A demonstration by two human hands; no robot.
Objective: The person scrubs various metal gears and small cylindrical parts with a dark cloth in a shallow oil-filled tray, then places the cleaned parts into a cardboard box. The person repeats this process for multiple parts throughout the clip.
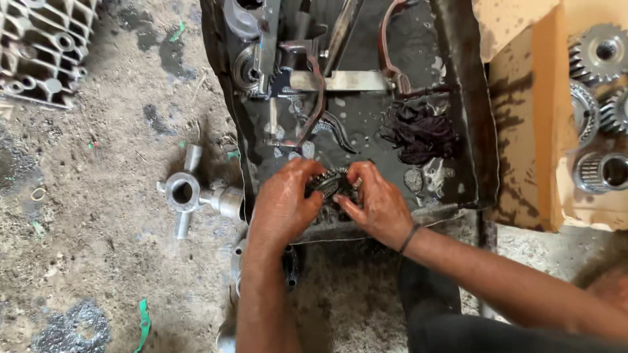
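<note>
Left hand [282,206]: closed around the left side of the small gear [331,184], fingers curled over its top.
Right hand [374,202]: gripping the gear's right side, thumb underneath.
Gear position: between both hands, held just above the near edge of the oily metal tray [468,131].
Axis: cannot tell; teeth mostly covered.
Nearer hand: neither, both touching.
Surroundings: dark rag [422,131] in tray; cross-shaped fitting [186,194] left, well apart.

I see the gear [331,183] in the tray [468,117], rag [420,133] behind-right, cross-piece [186,194] left on the floor [98,248], perhaps more gears [598,55] on cardboard [523,131] right.
</note>
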